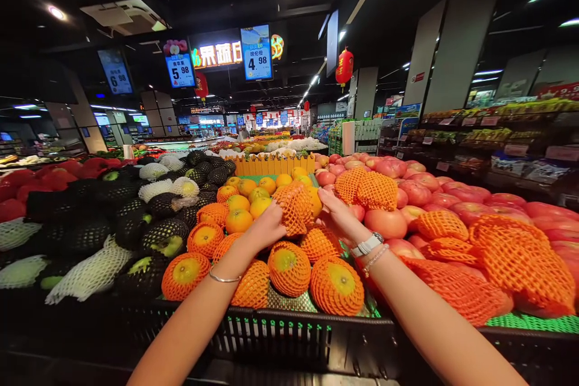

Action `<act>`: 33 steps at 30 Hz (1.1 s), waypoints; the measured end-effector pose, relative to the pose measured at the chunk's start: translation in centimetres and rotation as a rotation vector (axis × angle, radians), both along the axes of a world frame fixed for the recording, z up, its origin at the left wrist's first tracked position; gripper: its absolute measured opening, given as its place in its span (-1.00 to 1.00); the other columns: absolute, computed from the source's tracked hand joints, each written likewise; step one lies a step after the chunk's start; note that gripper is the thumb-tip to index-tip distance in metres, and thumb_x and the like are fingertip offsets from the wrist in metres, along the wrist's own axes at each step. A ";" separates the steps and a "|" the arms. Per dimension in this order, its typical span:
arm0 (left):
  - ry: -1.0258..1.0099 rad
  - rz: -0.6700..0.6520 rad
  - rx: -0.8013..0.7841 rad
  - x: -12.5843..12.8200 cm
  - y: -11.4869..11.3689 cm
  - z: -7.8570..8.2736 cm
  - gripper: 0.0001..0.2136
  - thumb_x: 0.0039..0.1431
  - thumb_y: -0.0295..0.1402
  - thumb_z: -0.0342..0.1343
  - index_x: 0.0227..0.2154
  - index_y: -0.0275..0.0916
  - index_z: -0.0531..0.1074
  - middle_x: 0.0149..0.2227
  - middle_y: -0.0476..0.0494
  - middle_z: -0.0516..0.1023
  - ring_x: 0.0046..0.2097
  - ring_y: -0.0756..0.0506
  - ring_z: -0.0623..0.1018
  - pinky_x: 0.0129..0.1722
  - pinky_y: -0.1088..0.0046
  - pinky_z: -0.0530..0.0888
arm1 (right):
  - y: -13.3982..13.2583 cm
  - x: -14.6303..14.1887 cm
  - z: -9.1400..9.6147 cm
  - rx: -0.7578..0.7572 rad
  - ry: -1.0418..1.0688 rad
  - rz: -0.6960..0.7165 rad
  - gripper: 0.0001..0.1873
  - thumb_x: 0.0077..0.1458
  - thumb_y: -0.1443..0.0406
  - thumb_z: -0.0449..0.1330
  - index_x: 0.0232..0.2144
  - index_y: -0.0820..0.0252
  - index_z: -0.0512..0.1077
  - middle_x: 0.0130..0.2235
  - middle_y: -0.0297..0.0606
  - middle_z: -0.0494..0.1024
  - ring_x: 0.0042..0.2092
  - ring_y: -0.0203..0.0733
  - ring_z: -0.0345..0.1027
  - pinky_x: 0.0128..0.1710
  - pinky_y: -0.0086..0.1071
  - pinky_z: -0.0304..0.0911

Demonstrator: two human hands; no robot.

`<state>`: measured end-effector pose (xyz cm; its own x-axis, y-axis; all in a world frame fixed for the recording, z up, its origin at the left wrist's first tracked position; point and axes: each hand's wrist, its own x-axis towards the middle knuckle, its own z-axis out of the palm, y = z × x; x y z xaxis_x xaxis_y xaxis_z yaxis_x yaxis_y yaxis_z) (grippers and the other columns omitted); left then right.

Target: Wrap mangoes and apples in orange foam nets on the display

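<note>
Orange net [295, 210]: pinching it with left fingers [277, 223], cannot tell for right fingers [329, 202], so best to stretch it softly.

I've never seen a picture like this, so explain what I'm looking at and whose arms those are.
There's no machine: these are a person's bare arms, seen by a camera on that person's head, looking forward and down in a shop. Ahead lie oranges, many in orange foam nets, behind a black slatted front. Black-netted fruit sits left, red apples right. The left hand holds one net; what's inside is unclear. The right hand is at a bare orange, its grip partly hidden.
</note>
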<state>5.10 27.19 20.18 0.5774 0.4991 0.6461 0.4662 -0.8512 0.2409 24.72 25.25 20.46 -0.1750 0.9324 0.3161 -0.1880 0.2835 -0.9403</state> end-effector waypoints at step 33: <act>-0.822 0.064 -0.494 1.6 0.4 1.0 -0.59 -0.30 -0.43 0.31 -0.29 -0.25 0.36 -0.16 -0.26 0.62 -0.03 -0.28 0.58 0.01 0.17 0.51 | -0.2 -0.4 0.6 0.252 -0.041 -0.174 -0.57 -0.18 -0.03 0.34 -0.43 0.13 0.35 -0.20 -0.28 0.44 -0.21 -0.23 0.33 -0.21 -0.34 0.27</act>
<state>6.71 27.59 21.22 0.0003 0.8384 0.5451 0.0335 -0.5448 0.8379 24.33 25.08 21.10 -0.0368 0.8429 0.5368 -0.0789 0.5331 -0.8424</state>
